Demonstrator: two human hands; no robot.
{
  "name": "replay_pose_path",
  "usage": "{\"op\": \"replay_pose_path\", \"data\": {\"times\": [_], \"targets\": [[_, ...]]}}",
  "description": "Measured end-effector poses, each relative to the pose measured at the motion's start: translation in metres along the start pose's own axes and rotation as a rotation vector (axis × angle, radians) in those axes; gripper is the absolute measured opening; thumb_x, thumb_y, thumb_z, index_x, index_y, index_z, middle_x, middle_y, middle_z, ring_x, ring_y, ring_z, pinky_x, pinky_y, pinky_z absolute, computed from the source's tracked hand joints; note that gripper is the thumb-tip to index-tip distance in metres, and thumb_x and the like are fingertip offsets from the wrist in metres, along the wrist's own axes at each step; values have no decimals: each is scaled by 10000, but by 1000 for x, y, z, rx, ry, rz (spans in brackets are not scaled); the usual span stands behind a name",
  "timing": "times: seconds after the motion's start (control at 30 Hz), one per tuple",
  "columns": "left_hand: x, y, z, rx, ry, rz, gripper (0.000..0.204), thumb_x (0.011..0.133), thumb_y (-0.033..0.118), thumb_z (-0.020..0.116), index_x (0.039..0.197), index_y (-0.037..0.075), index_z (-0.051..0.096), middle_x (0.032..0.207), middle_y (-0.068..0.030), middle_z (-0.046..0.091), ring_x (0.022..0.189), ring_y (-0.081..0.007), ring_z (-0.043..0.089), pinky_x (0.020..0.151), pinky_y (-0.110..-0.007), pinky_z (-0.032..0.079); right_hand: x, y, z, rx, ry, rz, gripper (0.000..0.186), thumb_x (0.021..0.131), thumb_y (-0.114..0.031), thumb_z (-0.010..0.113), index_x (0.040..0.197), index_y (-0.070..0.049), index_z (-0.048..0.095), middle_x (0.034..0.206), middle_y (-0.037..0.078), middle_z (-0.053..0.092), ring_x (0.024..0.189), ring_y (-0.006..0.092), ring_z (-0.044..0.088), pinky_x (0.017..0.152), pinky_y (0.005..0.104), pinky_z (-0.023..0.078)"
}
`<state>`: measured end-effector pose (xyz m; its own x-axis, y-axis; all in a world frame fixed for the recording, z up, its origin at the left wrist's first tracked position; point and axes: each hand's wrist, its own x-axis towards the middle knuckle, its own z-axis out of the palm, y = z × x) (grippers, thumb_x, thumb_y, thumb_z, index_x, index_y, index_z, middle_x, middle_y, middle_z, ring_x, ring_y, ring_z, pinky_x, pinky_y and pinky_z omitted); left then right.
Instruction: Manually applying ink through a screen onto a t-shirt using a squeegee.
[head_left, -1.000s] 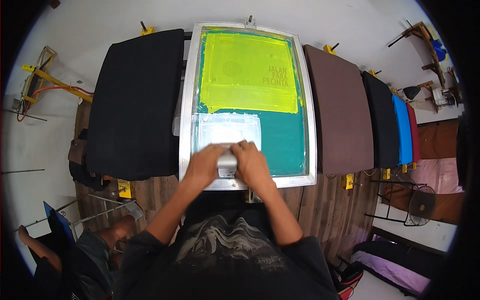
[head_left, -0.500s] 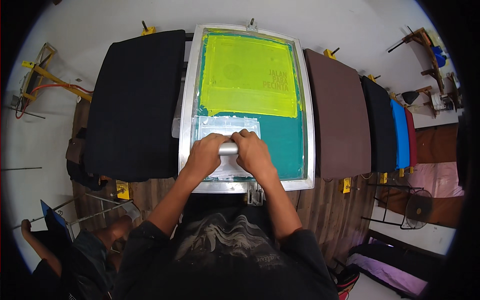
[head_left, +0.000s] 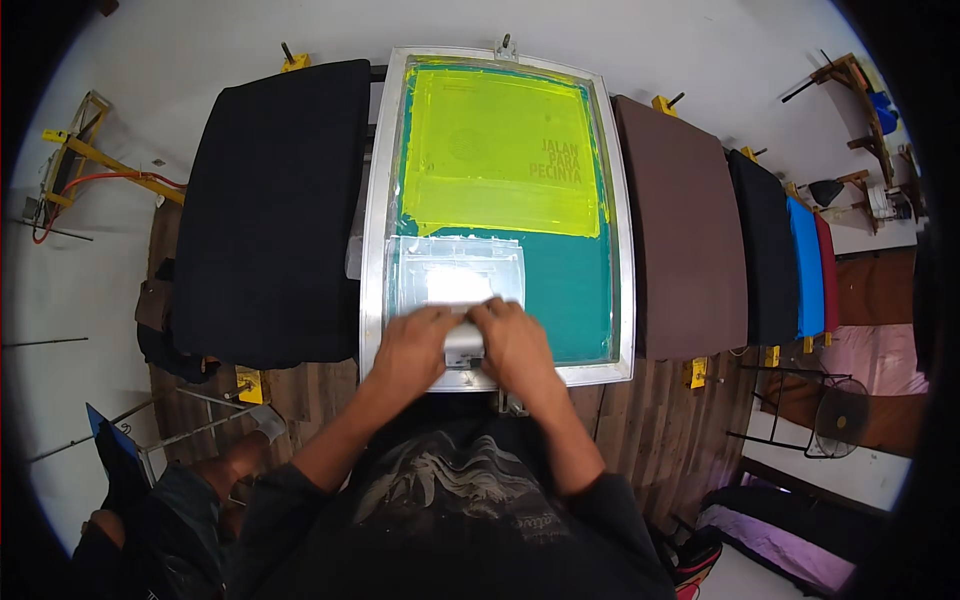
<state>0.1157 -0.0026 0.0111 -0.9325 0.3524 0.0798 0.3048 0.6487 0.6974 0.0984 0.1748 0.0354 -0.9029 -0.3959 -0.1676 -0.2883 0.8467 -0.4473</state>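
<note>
In front of me lies a screen printing frame (head_left: 375, 250) with a silver metal rim. Its mesh is yellow-green at the far part and teal (head_left: 565, 300) nearer me. A squarish whitish area (head_left: 460, 262) covers the near left of the mesh, with a bright glare on it. Both my hands grip a squeegee (head_left: 463, 343) with a pale metal handle, close to the frame's near edge. My left hand (head_left: 412, 345) is closed round its left end. My right hand (head_left: 512, 345) wraps its right end. The squeegee's blade is hidden below the hands.
A black-covered board (head_left: 270, 210) stands left of the frame. Boards with brown (head_left: 680, 230), black, blue (head_left: 803, 265) and red fabric line the right. Yellow clamps (head_left: 250, 385) hold the boards. Another person (head_left: 175, 520) is at lower left, and a fan (head_left: 840, 417) stands at right.
My hands have drawn the squeegee toward me, down the whitish area to the frame's near edge. More of that area now shows. The other person's arm at lower left has shifted lower.
</note>
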Motion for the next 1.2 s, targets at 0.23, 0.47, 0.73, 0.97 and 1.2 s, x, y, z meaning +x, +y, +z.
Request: {"op": "replay_pose_path", "data": {"times": [0.23,0.47,0.73,0.97,1.2], "targets": [[59,-25,-5,-51,28,-58,429,696,-147,570,1087,-9,679,1058,-200,689,1020,-379,644,902,-435,509,59,22,6,-31,77,15,369,671,43,674,1028,-52,662,998,138,641,951,369,615,805,454,542],[-1,-10,8,-44,-128,-71,414,752,-89,592,1143,38,637,1141,-186,640,1015,-409,634,866,-477,531,-4,5,14,115,12,30,483,598,33,739,1070,-24,652,1035,158,632,979,378,591,862,438,524],[-3,5,-8,-51,-194,-67,378,771,-56,589,1131,37,658,1088,-183,665,999,-396,642,873,-468,527,-11,1,-2,112,-80,23,398,631,33,683,1023,-33,686,996,164,661,935,383,627,809,458,534],[40,-22,-3,-45,-112,-75,529,701,-130,604,1206,26,631,1144,-178,645,1086,-365,614,935,-413,504,32,16,7,-8,82,-6,310,729,-6,656,1032,-63,626,1007,127,612,960,349,611,736,479,539],[-40,7,15,-9,-132,-41,563,659,-151,574,1200,-3,605,1236,-224,584,1152,-413,576,960,-476,492,-46,-4,32,60,24,8,562,591,20,735,1129,-51,589,1136,146,569,1059,370,557,831,458,503]]}}
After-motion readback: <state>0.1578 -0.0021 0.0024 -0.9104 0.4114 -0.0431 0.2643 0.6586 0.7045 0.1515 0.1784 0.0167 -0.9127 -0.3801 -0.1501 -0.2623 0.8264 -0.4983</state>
